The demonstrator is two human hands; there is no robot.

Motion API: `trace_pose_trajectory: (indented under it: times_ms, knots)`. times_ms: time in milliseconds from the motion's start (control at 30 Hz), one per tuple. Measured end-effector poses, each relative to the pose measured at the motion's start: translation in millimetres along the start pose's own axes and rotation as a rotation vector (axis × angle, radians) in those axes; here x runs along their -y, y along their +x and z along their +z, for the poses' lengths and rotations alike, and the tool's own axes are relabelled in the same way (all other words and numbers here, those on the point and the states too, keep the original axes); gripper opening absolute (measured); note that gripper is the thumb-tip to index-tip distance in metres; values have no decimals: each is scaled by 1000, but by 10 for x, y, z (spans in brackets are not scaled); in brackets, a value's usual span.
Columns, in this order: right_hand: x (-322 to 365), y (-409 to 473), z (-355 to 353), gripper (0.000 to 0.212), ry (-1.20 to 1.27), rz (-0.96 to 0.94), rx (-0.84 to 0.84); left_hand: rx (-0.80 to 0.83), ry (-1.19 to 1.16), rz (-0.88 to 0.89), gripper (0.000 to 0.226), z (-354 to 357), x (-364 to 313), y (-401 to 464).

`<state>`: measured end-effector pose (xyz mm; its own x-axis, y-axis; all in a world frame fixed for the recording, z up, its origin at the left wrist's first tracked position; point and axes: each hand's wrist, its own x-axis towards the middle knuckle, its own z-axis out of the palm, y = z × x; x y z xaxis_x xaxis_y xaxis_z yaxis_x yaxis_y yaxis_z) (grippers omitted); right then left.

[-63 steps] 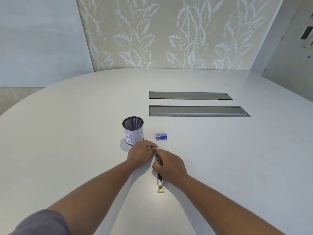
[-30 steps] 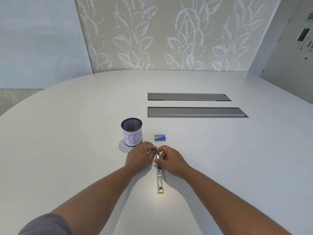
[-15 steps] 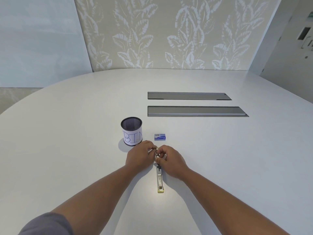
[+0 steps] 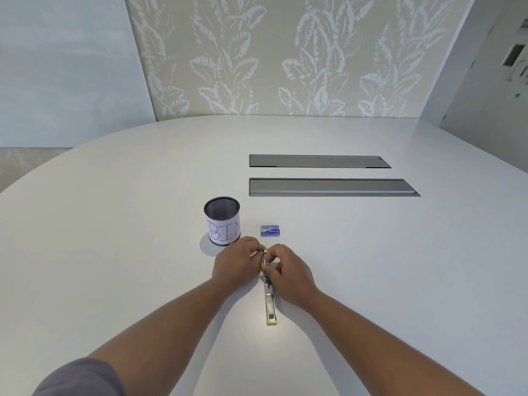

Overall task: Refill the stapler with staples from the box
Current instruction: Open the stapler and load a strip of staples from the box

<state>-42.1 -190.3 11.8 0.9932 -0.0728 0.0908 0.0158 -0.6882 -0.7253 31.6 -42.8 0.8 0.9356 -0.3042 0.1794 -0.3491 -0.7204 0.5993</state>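
Here, just below the frame's centre, the stapler (image 4: 269,302) lies opened flat; the left hand (image 4: 235,265) and right hand (image 4: 288,271) pinch its far end, fingers curled shut. It is probably stiff, slick metal, best gripped along its sides, while the staple box (image 4: 270,230) just above looks light.

On the counter (image 4: 114,224) the stapler (image 4: 270,307) lies lengthwise between the left hand (image 4: 235,264) and right hand (image 4: 288,271). Behind them stand the bin (image 4: 223,225), left, and staple box (image 4: 270,230), right.
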Motion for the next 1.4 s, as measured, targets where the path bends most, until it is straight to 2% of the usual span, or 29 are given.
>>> trace_pose_trajectory:
  times_ms: [400,967,1067,1267,1400]
  knots:
    - [-17,-37,10,22,92,-36,-41,-3,13,5,18,10,4,2]
    - [-74,-95,29,9,106,-127,-86,-47,9,47,18,14,14,-21]
    - [-47,-116,42,12,135,-110,-116,-51,-22,47,18,0,-1,-39]
    - [-32,-186,46,21,-100,-100,-195,-33,-52,43,21,-13,25,-33]
    - [-50,-178,42,17,-154,-79,-158,-8,-63,29,22,-19,19,-12]
